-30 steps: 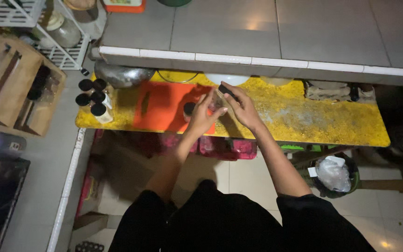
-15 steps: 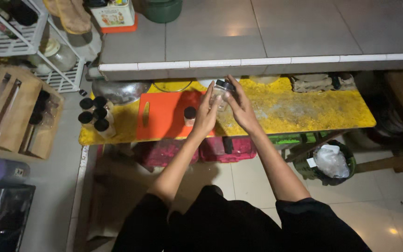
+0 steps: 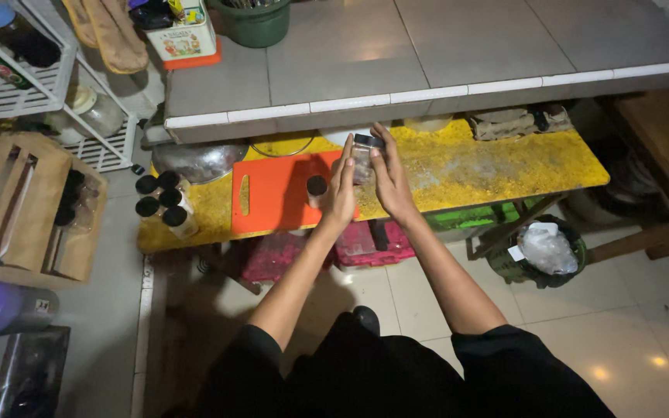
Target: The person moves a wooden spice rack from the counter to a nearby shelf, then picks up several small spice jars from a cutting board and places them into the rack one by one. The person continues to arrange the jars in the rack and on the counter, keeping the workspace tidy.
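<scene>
Both hands hold a small clear jar (image 3: 363,160) with a dark lid above the yellow worktop (image 3: 497,166), between the palms. The left hand (image 3: 341,193) presses flat against the jar's left side; the right hand (image 3: 391,179) closes its grip round the right side, fingers up by the lid. Just left of the hands, another dark-lidded jar (image 3: 317,190) stands on an orange board (image 3: 272,197). Further left, four more jars (image 3: 161,203) cluster near a steel bowl (image 3: 199,160).

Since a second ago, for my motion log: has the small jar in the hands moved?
Yes. The jar has risen off the orange cutting board toward the tiled counter edge.
</scene>
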